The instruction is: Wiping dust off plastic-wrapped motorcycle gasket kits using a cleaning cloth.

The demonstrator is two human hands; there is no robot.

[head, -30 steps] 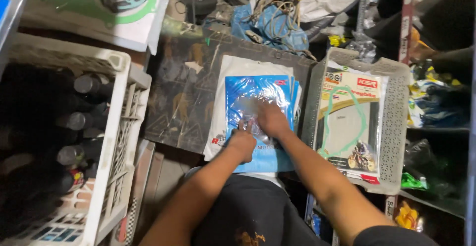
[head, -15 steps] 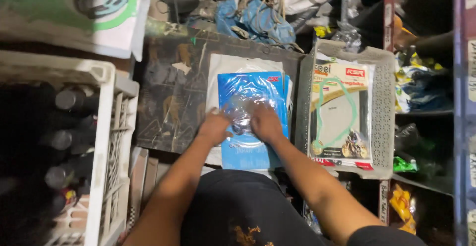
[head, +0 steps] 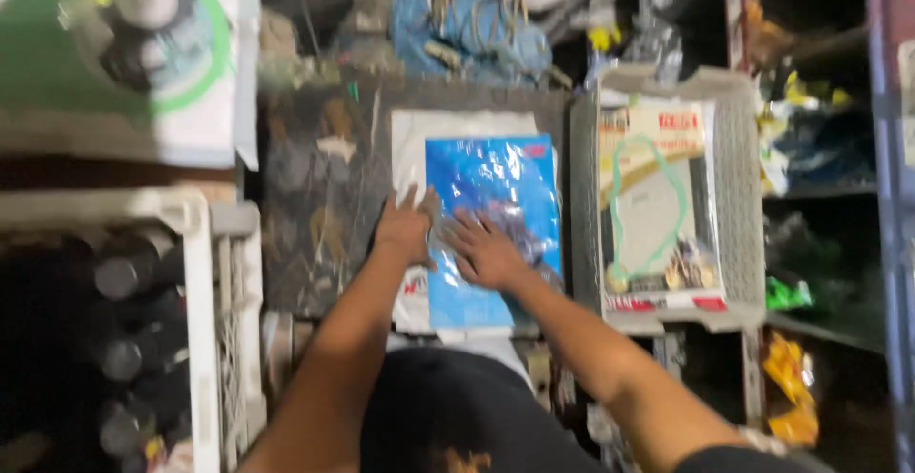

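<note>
your left hand and right hand lie flat, fingers spread, on the blue plastic packet; it looks light, floppy, slippery, so grip its edges.

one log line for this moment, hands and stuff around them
left hand: flat on blue plastic packet | right hand: flat on it too | under: dark worktop | right: grey basket | left: white crate

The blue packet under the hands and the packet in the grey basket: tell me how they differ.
The blue packet has a glossy blue face; the basket packet is pale with a green ring shape showing. The blue packet lies on the dark worktop under the left hand and right hand; the basket packet sits untouched in the grey basket. Both lie flat.
</note>
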